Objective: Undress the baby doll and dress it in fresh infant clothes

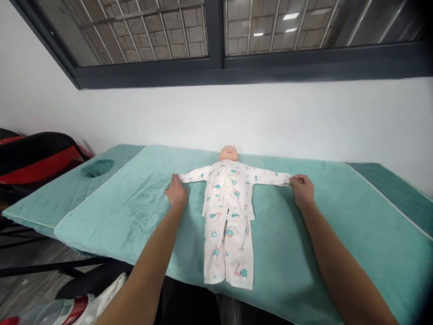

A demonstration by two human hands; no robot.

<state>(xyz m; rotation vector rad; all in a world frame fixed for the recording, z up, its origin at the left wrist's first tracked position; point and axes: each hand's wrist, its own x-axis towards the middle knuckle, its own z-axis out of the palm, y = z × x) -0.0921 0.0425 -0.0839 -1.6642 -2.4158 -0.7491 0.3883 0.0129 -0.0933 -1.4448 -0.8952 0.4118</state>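
Observation:
A baby doll (229,153) lies face up, its bald head toward the wall. It is dressed in a white long-sleeved pajama top (228,189) with teal and pink animal prints. Matching pajama pants (228,248) lie flat, straight below the top. Both sleeves stretch out sideways. At the left sleeve's end, my left hand (176,193) is closed, fingertips at the cuff. My right hand (303,192) pinches the cuff of the right sleeve between thumb and fingers. The doll's own hands and feet do not show.
A teal padded bed (135,203) with a face hole at its left end stands against the white wall (237,117). Above is a dark-framed window (216,67) with bars. Red-and-black chairs (43,158) stand left; a bottle (57,311) is at lower left.

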